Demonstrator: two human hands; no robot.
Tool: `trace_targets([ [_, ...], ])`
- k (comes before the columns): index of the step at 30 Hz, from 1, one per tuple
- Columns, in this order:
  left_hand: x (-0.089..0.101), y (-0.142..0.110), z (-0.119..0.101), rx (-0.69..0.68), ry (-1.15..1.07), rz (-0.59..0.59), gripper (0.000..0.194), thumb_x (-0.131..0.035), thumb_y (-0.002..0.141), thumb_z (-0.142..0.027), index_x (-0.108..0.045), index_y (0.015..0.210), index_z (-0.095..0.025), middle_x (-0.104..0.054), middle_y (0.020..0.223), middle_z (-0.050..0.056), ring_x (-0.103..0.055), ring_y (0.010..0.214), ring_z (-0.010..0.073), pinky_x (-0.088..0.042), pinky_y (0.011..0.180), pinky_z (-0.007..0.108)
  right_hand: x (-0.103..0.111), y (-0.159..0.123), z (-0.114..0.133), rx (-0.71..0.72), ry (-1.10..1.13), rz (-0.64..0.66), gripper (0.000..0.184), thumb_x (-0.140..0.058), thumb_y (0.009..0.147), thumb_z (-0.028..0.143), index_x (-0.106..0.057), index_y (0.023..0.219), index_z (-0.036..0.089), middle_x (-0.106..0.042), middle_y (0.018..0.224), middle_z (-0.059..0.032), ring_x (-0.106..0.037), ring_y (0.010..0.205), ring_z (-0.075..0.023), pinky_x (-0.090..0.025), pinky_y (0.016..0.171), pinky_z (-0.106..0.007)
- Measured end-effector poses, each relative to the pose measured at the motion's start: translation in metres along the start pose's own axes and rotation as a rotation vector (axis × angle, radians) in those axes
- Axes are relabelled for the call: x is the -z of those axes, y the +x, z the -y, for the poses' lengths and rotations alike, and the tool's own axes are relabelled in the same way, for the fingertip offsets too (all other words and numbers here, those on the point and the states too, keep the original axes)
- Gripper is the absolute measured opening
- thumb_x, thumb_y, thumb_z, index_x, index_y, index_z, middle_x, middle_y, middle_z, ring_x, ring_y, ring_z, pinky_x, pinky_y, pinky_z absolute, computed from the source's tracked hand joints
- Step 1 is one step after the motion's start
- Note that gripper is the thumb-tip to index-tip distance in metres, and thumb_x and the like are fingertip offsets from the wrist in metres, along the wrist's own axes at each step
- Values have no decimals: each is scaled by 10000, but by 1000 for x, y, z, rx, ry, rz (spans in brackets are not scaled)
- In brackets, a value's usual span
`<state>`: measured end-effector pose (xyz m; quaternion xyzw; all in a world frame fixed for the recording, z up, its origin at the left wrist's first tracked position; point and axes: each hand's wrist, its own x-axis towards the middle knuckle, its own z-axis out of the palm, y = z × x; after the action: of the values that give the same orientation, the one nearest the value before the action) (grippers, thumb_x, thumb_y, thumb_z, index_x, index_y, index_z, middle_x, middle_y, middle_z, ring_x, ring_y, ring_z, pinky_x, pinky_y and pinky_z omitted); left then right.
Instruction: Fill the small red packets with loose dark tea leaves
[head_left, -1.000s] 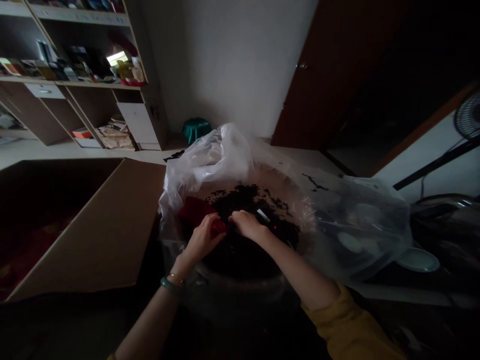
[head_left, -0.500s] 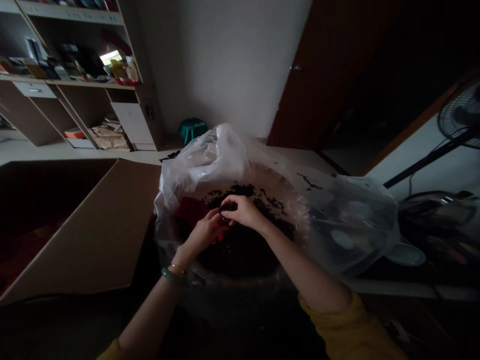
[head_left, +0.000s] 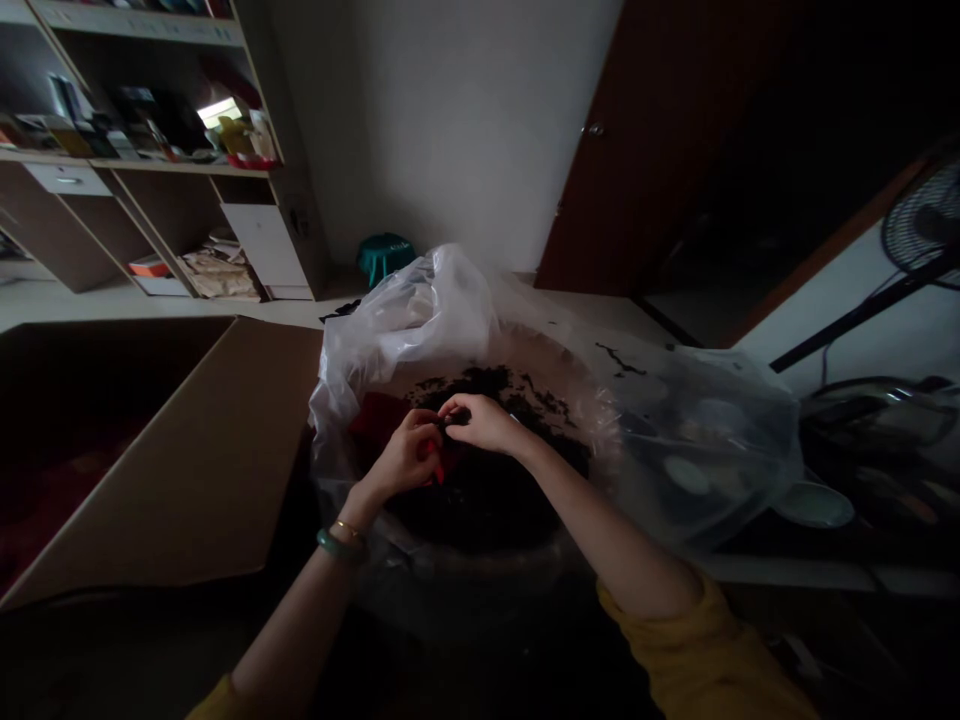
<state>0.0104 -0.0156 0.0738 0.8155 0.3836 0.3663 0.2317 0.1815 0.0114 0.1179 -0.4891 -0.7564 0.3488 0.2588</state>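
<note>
I'm barely making out the small dark clump (head_left: 455,417), because it is mostly hidden from me. As in the earlier frame, my right hand (head_left: 486,423) and left hand (head_left: 409,456) are staying together, both pinching it above the dark soil (head_left: 480,510) inside the clear plastic bag (head_left: 397,340), just beside a red cloth (head_left: 375,415).
</note>
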Motion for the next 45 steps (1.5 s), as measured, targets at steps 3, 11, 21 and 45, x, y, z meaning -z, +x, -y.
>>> trace_targets([
  [3, -3, -1, 2, 4, -17, -47, 157, -516, 655, -22, -578, 706, -157, -493, 1109, 91, -574, 960, 181, -534, 759, 285, 1, -2, 1, -36, -8, 22, 285, -523, 724, 21, -642, 935, 170, -665, 869, -14, -616, 775, -119, -477, 725, -241],
  [11, -3, 0, 3, 10, -27, -118, 155, -521, 664, -38, -580, 730, -166, -470, 1117, 82, -540, 1049, 202, -543, 800, 308, 10, -28, 22, 119, -364, 198, 382, -668, 730, 178, -583, 1103, 168, -633, 964, -68, -607, 878, -182, -465, 783, -292],
  [21, -24, -4, 12, 154, -326, -160, 458, -607, 783, -254, -479, 1219, -206, -502, 1286, 126, -571, 1084, 207, -520, 857, 348, 13, -17, 15, 209, -574, 78, 156, -587, 872, 235, -714, 811, 169, -650, 817, -65, -566, 862, -168, -404, 782, -264],
  [45, -60, -21, 10, 395, -45, -375, 327, -737, 606, -410, -605, 791, -175, -602, 610, -51, -520, 554, 100, -427, 552, 204, 31, -28, 27, 211, -291, 95, 236, -573, 817, 108, -733, 940, 229, -710, 967, -28, -611, 927, -167, -433, 870, -300],
])
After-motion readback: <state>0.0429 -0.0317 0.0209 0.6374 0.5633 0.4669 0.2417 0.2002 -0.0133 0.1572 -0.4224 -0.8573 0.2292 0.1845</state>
